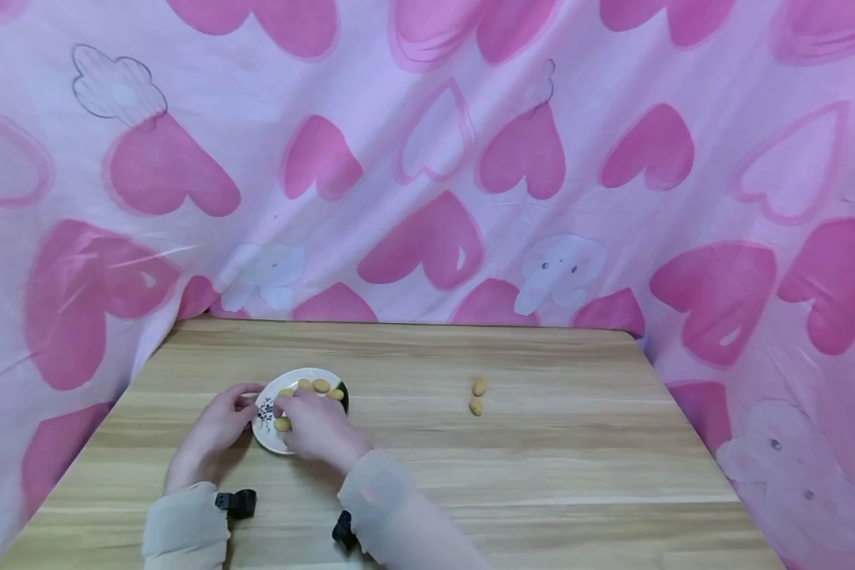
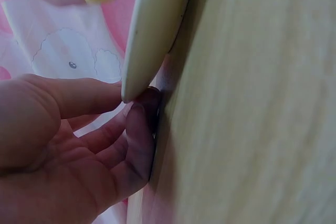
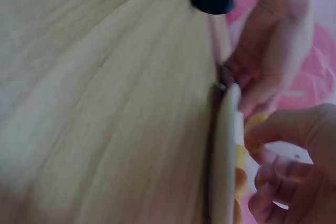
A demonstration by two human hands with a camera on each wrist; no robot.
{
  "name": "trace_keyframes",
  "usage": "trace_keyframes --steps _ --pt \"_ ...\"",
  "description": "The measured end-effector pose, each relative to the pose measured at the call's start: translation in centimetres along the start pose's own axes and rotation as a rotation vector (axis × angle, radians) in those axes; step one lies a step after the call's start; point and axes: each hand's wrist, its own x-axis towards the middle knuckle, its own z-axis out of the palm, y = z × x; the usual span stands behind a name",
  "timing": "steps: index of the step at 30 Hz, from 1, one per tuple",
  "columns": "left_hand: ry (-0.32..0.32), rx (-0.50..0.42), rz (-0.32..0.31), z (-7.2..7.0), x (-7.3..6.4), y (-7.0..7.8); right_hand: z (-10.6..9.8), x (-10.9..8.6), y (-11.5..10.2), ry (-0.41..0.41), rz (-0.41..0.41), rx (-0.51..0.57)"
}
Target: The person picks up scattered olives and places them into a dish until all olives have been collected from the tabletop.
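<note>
A white plate [image 1: 269,438] with a dark patch on its right rim and small dark markings stands on the left part of the table. My left hand [image 1: 219,423] pinches its left rim, thumb above and fingers underneath, as the left wrist view shows. Over the plate, my right hand [image 1: 321,427] pinches a small yellow-brown oval piece [image 3: 255,129] between thumb and fingers. Several similar oval pieces [image 1: 321,385] lie on the plate, partly covered by the right hand. Their exact kind cannot be told.
Two more oval pieces [image 1: 479,386] lie close together on the wooden table [image 1: 577,459], right of the plate. A pink heart-patterned cloth [image 1: 427,158] hangs behind and beside the table. Each wrist wears a black device [image 1: 237,503].
</note>
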Motion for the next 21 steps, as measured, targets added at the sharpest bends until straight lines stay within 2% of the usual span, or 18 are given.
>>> trace_keyframes --steps 4,7,13,21 --pt "0.003 -0.015 0.017 0.2 0.2 0.0 0.7 1.2 -0.8 0.046 0.059 -0.103" --pt "0.013 -0.035 0.018 0.3 0.2 -0.2 1.2 2.0 -1.3 0.063 0.097 -0.139" --pt "0.017 -0.038 0.008 0.2 0.0 -0.4 1.9 3.3 -1.9 0.032 0.13 -0.152" --pt "0.009 -0.045 -0.005 0.2 -0.1 -0.2 2.2 3.6 -2.0 0.013 0.152 -0.17"
